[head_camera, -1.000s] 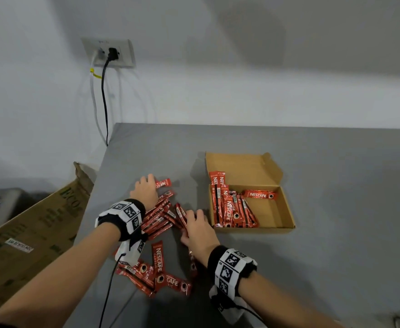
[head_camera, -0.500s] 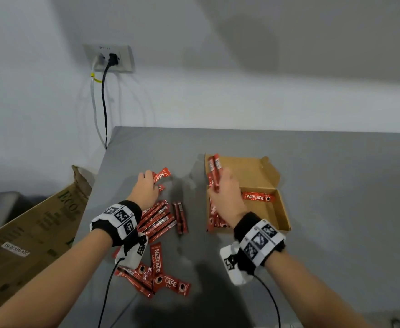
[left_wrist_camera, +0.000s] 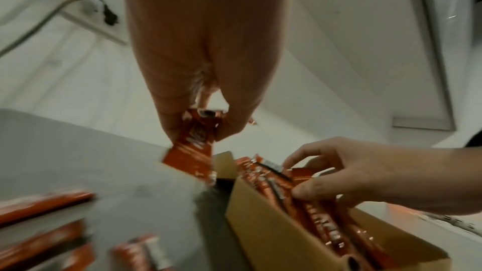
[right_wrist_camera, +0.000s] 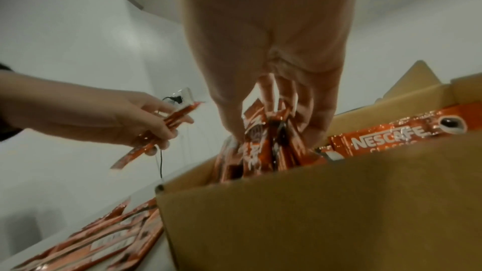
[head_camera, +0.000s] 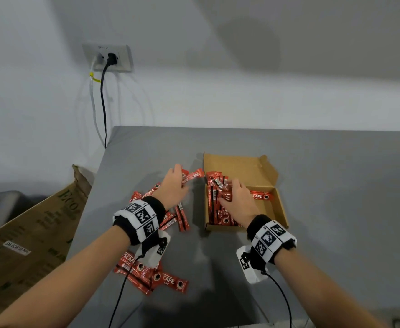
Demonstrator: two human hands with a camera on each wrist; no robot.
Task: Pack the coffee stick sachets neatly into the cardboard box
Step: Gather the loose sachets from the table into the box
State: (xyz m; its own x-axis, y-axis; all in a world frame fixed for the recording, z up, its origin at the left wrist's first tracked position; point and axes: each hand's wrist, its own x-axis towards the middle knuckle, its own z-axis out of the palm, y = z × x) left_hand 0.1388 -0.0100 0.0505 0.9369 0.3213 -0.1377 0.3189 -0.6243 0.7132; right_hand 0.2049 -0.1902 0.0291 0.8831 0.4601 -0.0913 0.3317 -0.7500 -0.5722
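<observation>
My right hand (head_camera: 238, 200) grips a bundle of sachets (head_camera: 217, 185) inside the cardboard box (head_camera: 281, 209); left hand (head_camera: 174, 188) pinches one sachet (head_camera: 193, 175) above the tabletop (head_camera: 336, 174); next, I reckon, lay them parallel

A wall socket (head_camera: 107, 57) sits on the white wall beyond the desk's (head_camera: 336, 185) far left corner; a black cable (head_camera: 103, 102) hangs from it. A large flattened carton (head_camera: 28, 233) leans beside the desk's left edge.
</observation>
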